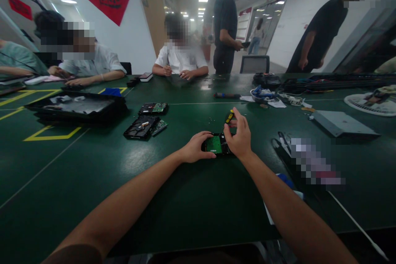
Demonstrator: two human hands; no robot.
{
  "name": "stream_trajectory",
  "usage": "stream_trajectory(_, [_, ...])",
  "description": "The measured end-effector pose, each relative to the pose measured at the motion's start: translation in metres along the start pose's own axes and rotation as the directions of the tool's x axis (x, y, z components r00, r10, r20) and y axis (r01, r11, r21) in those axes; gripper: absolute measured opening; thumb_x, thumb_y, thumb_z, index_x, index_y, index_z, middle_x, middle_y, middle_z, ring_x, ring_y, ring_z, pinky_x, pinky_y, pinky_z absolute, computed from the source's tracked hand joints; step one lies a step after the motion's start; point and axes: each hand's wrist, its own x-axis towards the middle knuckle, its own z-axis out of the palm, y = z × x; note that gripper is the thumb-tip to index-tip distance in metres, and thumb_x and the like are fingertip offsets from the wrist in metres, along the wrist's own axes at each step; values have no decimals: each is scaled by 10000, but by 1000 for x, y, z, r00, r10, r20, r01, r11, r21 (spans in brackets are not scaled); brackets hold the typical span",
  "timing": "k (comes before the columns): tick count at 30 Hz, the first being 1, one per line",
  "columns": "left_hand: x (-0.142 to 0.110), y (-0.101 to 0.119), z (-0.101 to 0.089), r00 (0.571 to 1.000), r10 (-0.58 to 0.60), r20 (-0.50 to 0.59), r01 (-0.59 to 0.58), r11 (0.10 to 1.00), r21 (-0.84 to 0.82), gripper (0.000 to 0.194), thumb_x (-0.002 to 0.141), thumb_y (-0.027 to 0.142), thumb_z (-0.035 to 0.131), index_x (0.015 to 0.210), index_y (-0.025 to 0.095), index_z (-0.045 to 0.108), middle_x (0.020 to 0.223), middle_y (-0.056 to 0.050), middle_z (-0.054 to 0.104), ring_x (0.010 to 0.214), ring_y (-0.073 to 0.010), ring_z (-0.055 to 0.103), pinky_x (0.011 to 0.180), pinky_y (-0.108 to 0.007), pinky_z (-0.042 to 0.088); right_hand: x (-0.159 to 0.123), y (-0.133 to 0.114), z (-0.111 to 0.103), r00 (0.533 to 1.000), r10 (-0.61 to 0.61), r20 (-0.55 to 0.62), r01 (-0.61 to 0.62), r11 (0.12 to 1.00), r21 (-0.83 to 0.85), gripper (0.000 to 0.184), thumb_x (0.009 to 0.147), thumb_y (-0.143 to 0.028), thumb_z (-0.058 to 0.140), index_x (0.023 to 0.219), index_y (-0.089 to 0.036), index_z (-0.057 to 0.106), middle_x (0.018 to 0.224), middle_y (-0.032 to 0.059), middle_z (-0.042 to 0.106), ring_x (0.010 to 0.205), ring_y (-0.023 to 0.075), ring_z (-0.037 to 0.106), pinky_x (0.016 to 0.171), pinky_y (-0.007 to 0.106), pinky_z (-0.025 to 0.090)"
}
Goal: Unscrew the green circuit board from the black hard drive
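A hard drive with a green circuit board (214, 144) lies on the dark green table in front of me. My left hand (195, 147) grips its left end, thumb along the near edge and fingers along the far one. Between the thumb and fingers of my right hand (241, 137) is a screwdriver with a yellow and black handle (229, 117), held over the drive's right end. My hand hides the screwdriver's tip. Several tiny screws (210, 120) are scattered just beyond the drive.
To the left are an opened drive (140, 127), a loose circuit board (159, 127), another drive (153, 108) and stacked black trays (77, 105). A grey metal box (345, 123) and a bowl (261, 94) stand to the right. Other people sit and stand across the table.
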Motion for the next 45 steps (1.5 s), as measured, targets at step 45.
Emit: stream_trajectory(45, [0, 2, 2, 1000, 13, -13, -13, 1000, 13, 845, 728, 590, 793, 1433, 223, 507, 1516, -147, 462, 1403, -356, 444, 1172, -527, 358, -1, 3, 0, 1000, 9, -3, -9, 999, 31, 639, 931, -217, 594, 1520, -271, 351, 1303, 126, 569, 948, 216, 675, 855, 435, 620])
